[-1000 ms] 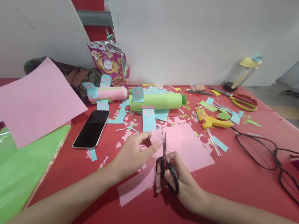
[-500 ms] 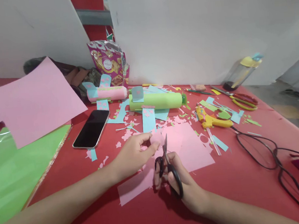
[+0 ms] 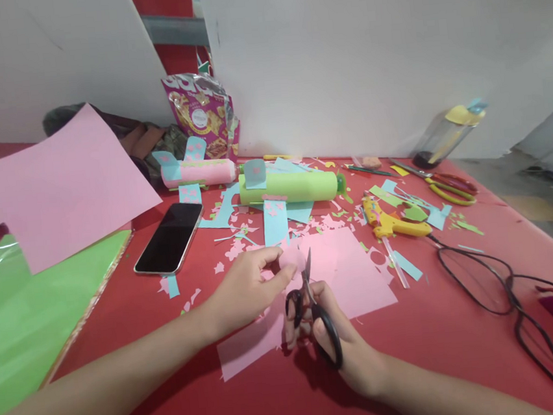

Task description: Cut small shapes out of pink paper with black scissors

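Note:
Between thumb and fingers, my left hand (image 3: 252,285) pinches a small rounded piece of pink paper (image 3: 291,259). My right hand (image 3: 340,335) grips black-handled scissors (image 3: 308,273), blades pointing up and slightly parted at the right edge of that piece. Beneath both hands lie larger pink sheets (image 3: 356,278) on the red table (image 3: 187,399). Just beyond are a green paper-covered bottle (image 3: 299,187) with light blue fins and a pink one (image 3: 207,173) with similar fins, both lying on their sides.
A phone (image 3: 170,238) lies left of my hands, near a large pink sheet (image 3: 69,188) and a green package (image 3: 32,309). To the right are a yellow glue gun (image 3: 395,223) with a black cord, pliers (image 3: 450,187) and a clear bottle (image 3: 448,135). Paper scraps litter the middle.
The scissor blades have opened a little wider, with the right handle loop shifting outward. The small pink piece has turned slightly in my left fingers; both arms stay nearly still.

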